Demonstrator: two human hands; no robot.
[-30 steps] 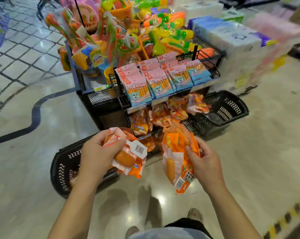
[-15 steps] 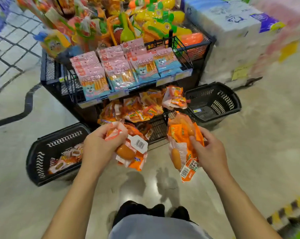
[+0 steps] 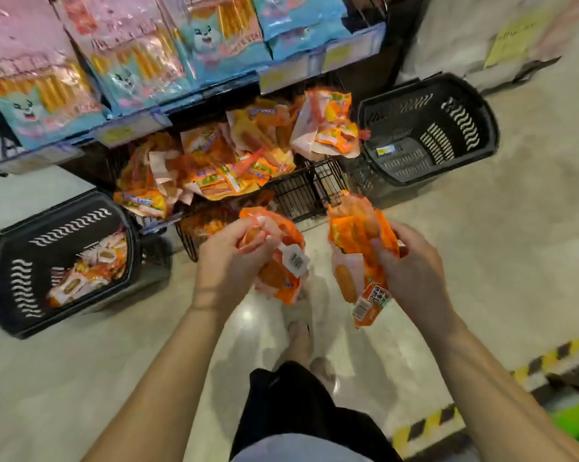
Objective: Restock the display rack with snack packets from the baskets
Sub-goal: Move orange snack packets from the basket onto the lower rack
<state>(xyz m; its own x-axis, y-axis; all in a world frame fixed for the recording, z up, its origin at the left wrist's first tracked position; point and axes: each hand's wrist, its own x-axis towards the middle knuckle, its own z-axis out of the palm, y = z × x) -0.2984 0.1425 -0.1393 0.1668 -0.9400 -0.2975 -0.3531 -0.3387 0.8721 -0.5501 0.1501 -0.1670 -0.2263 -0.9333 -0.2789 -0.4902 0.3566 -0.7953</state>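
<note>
On the shop floor [image 3: 481, 245], the person is leaning closer to the rack [image 3: 211, 92] than a second ago, left hand [image 3: 228, 261] and right hand [image 3: 411, 265] each keeping a closed grip on orange packets [image 3: 276, 276] just before the lower tier [image 3: 301, 191], so shelving them is looking near.

We saw the floor [image 3: 514, 261] bearing a black basket [image 3: 71, 223] at nine o'clock, a second basket [image 3: 454, 128] at two, and the wire rack [image 3: 301, 191] at twelve between them.
</note>
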